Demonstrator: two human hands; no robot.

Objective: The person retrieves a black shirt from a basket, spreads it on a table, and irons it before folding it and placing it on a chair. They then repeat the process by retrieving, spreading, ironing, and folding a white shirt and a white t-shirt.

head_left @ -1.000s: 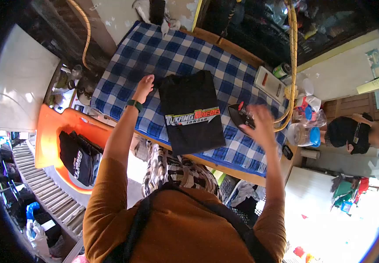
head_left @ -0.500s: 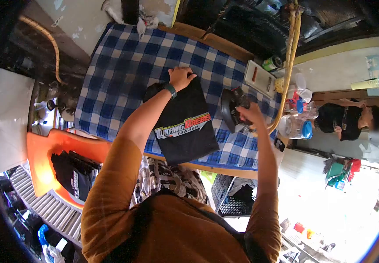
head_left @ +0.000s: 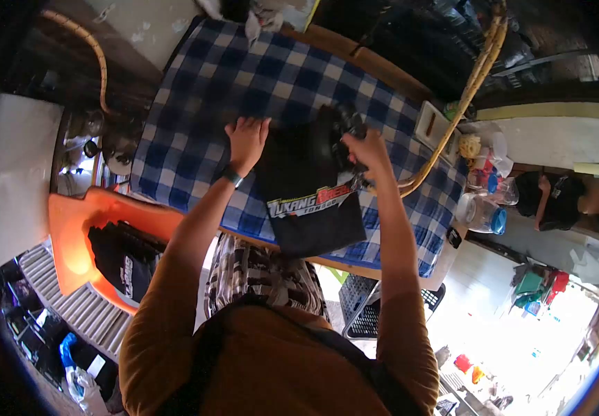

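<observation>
A folded black T-shirt [head_left: 292,163] with a printed logo lies on the blue-and-white checked cloth [head_left: 209,90] over the table. My right hand [head_left: 369,152] is wrapped round the handle of a dark clothes iron [head_left: 328,135], which overlaps the upper right part of the shirt. Beside the shirt's left edge, my left hand [head_left: 247,142] rests flat with its fingers stretched out and holds nothing. The iron's soleplate is hidden from above.
On the left stands an orange chair [head_left: 70,236] with a stack of folded black shirts [head_left: 115,260]. A yellowish cord [head_left: 476,90] hangs at the right, near a white tray [head_left: 424,125] and plastic jars [head_left: 478,211]. Another person [head_left: 556,201] is further right.
The iron has moved left from the checked cloth onto the shirt. My left hand has gone from the shirt's top edge to its left side, fingers now spread. The view has shifted slightly.
</observation>
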